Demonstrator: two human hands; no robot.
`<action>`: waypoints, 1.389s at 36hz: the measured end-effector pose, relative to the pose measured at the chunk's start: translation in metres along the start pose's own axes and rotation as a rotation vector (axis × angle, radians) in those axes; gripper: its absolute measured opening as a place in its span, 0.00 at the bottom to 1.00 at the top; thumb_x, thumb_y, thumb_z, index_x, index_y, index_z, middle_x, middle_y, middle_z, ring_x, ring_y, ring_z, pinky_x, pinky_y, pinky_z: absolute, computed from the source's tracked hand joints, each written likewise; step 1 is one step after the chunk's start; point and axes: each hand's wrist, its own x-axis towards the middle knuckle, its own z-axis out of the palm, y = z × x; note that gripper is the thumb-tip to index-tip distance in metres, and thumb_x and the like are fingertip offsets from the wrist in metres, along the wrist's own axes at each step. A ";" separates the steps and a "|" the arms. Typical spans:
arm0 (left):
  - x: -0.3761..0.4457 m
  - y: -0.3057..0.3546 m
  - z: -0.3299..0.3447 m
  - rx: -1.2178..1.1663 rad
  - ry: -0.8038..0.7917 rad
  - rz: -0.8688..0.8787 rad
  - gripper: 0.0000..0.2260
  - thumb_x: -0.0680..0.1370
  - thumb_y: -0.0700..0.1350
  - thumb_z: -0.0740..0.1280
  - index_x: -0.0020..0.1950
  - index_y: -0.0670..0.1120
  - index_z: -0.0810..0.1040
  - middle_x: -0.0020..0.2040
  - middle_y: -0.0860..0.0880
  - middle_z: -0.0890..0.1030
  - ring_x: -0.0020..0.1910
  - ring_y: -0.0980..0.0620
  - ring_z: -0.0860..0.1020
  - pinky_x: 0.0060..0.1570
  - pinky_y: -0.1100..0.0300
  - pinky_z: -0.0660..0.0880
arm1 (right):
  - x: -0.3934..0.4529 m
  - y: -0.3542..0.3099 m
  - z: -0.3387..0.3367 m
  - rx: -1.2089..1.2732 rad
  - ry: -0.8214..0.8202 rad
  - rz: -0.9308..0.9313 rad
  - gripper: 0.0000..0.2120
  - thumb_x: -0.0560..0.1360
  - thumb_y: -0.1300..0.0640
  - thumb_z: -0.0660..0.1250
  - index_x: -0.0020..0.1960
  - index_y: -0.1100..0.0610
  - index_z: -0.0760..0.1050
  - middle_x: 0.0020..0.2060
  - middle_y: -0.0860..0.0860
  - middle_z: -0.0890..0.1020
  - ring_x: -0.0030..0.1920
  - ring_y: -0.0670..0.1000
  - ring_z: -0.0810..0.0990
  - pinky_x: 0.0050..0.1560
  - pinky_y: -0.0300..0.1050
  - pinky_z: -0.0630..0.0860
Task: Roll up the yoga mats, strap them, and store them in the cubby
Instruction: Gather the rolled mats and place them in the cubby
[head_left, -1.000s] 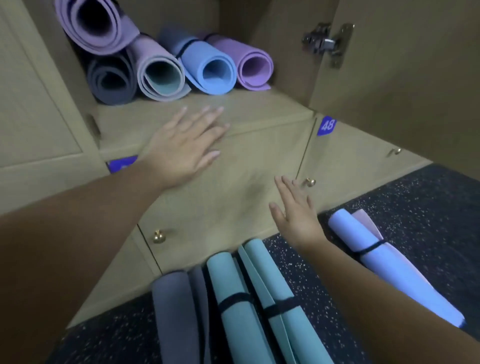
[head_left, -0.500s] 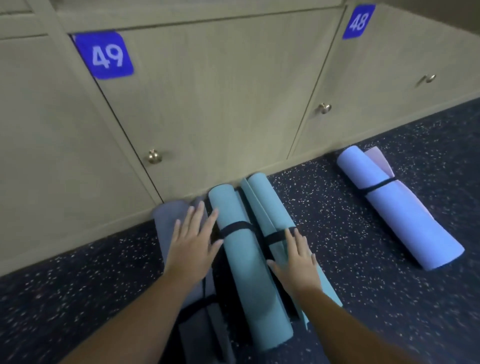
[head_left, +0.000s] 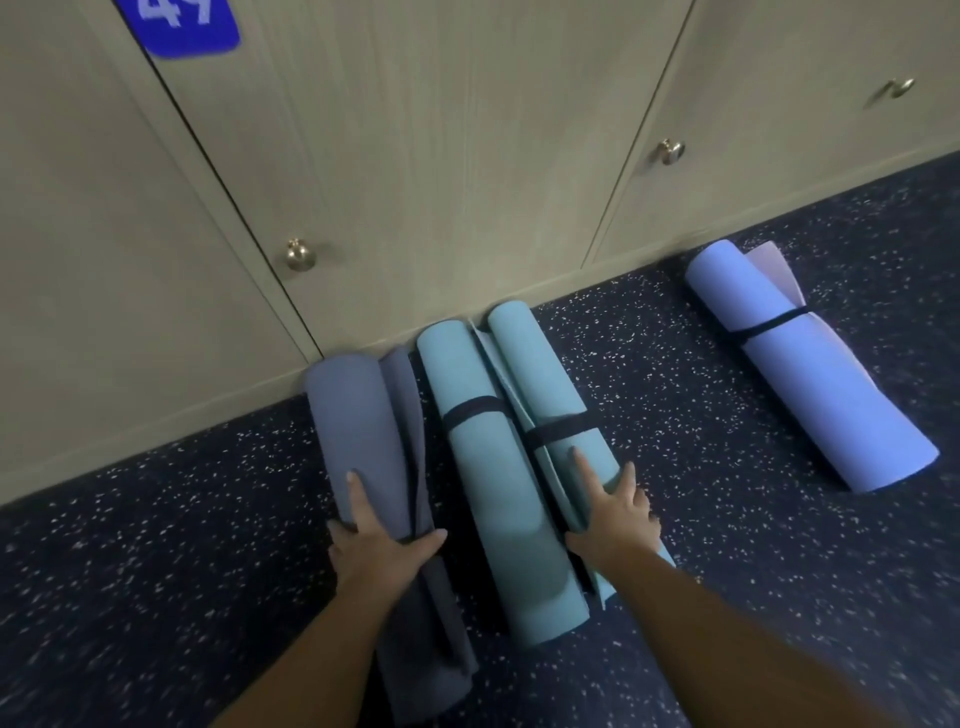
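**Fingers clamped on two rolls at once: risk of a loose lift**

Fingers (head_left: 358, 493) of the left hand (head_left: 376, 551) are curled over the near part of the rolled grey-blue foam yoga mat (head_left: 363, 415), thumb spread to the right across its loose outer flap. The right hand (head_left: 615, 525) grips the right-hand rolled teal foam yoga mat (head_left: 540, 384), one finger laid along its top, the others wrapped down its right side. Between them lies a second rolled teal foam mat (head_left: 483, 478), untouched and banded by a black strap (head_left: 472, 410). All three rolls lie side by side on the dark speckled floor (head_left: 156, 571), far ends against the beige cabinet doors (head_left: 441, 156). A rolled periwinkle foam mat (head_left: 810, 374), also strapped, lies well apart on the right.

Findings, as judgement:
- The grey-blue roll shows no strap round its far half; a dark band near the hand cannot be read clearly. If lifted unbound, its flap may unroll
- Both grips sit toward the near ends, so the far ends may droop and slide out
- The held teal roll has a loose edge along its left side, which could catch on the middle roll
- The doors in view are closed, so with both hands full, opening one would mean setting a roll down
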 end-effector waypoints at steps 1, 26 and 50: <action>0.000 0.000 -0.001 -0.040 -0.016 -0.010 0.58 0.66 0.59 0.77 0.73 0.64 0.29 0.77 0.38 0.44 0.73 0.35 0.57 0.70 0.43 0.62 | -0.001 0.001 0.000 -0.009 0.010 -0.001 0.50 0.76 0.46 0.68 0.73 0.35 0.27 0.77 0.61 0.42 0.76 0.62 0.54 0.71 0.59 0.63; -0.048 0.027 -0.017 -0.039 0.209 0.471 0.52 0.71 0.54 0.73 0.68 0.73 0.30 0.75 0.44 0.54 0.70 0.39 0.63 0.66 0.40 0.66 | -0.030 0.019 -0.029 0.413 0.446 -0.142 0.43 0.70 0.54 0.71 0.78 0.54 0.52 0.68 0.52 0.69 0.63 0.55 0.64 0.64 0.57 0.67; -0.113 0.109 -0.121 -0.270 0.300 0.915 0.51 0.68 0.49 0.77 0.67 0.80 0.40 0.70 0.64 0.58 0.67 0.65 0.62 0.64 0.59 0.65 | -0.076 -0.059 -0.161 0.881 0.710 -0.553 0.40 0.69 0.61 0.71 0.61 0.22 0.56 0.54 0.30 0.73 0.56 0.37 0.73 0.51 0.36 0.72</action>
